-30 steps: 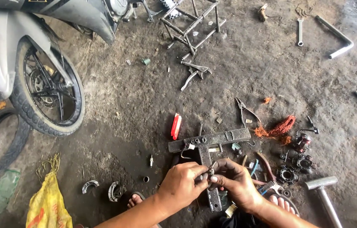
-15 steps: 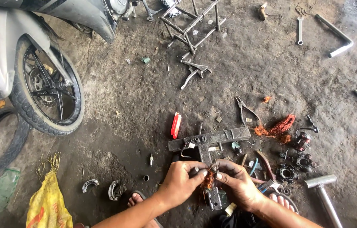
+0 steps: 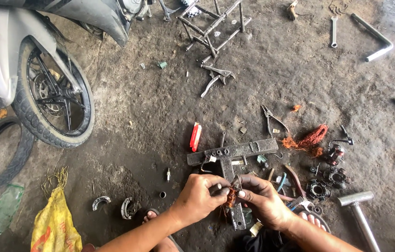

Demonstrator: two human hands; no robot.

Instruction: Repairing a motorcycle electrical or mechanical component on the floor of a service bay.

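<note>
Left hand (image 3: pixel 199 198): curled, fingertips pinched on the copper coil, over the stem of the T-bar.
Right hand (image 3: pixel 263 200): closed on the same coil from the other side, thumb pressed to it; the two hands touch at the fingertips.
Copper coil (image 3: pixel 230 197): small orange-brown bundle between both hands, just above the T-bar's stem; mostly covered by fingers, so its shape is hard to make out.
T-bar (image 3: pixel 232 151): dark metal, crossbar lying flat on the dirt beyond the hands, stem running back toward the person and partly hidden under the hands.
Red tool (image 3: pixel 195 136): just left of the T-bar's crossbar, on the ground.
Pliers (image 3: pixel 272 120): just beyond the crossbar's right end, handles spread.
Wire tangle (image 3: pixel 308 139): orange-red, right of the crossbar.
Stator parts (image 3: pixel 330 175): dark round pieces right of the T-bar, details unclear.
Hammer (image 3: pixel 358 212): far right of the T-bar's stem, handle cut off by the bottom edge.
Toes: bare, showing either side of the stem, partly under the forearms.
Brake shoes (image 3: pixel 113 205): two curved pieces left of the stem.
Yellow bag (image 3: pixel 55 224): far left of the T-bar, cut off at the bottom.
Wheel (image 3: pixel 55 95): a motorbike's, well left of and beyond the T-bar, bike body cut off at the top.
</note>
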